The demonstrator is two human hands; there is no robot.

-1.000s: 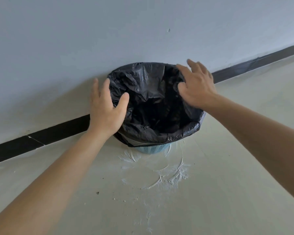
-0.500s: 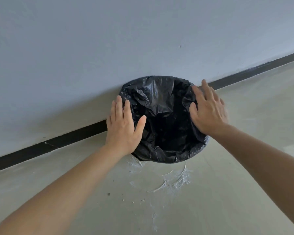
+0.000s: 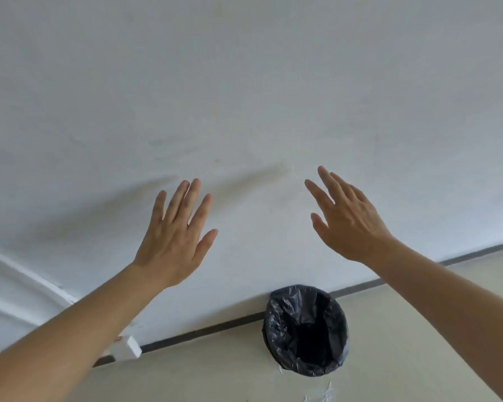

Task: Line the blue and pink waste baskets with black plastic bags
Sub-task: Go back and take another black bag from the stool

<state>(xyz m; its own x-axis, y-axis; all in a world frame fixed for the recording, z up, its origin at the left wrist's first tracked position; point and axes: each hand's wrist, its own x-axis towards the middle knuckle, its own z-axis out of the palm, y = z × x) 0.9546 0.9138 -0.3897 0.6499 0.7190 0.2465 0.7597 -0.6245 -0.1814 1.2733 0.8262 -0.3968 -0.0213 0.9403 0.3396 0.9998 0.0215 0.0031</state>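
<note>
A waste basket stands on the floor against the wall, fully covered by a black plastic bag [image 3: 305, 329] folded over its rim; the basket's own colour is hidden. My left hand [image 3: 174, 236] is raised well above and to the left of it, fingers spread, holding nothing. My right hand [image 3: 349, 219] is up above the basket, also open with fingers apart. Neither hand touches the bag. No pink basket is in view.
A pale wall [image 3: 244, 97] fills most of the view, with a dark baseboard [image 3: 204, 333] along the beige floor [image 3: 215, 378]. A white block-like object [image 3: 128, 348] sits at the wall's foot on the left. White scuff marks [image 3: 325, 394] lie in front of the basket.
Both hands have let go of the bag's rim and lifted away. The view has risen and pulled back, so the basket now appears smaller and lower.
</note>
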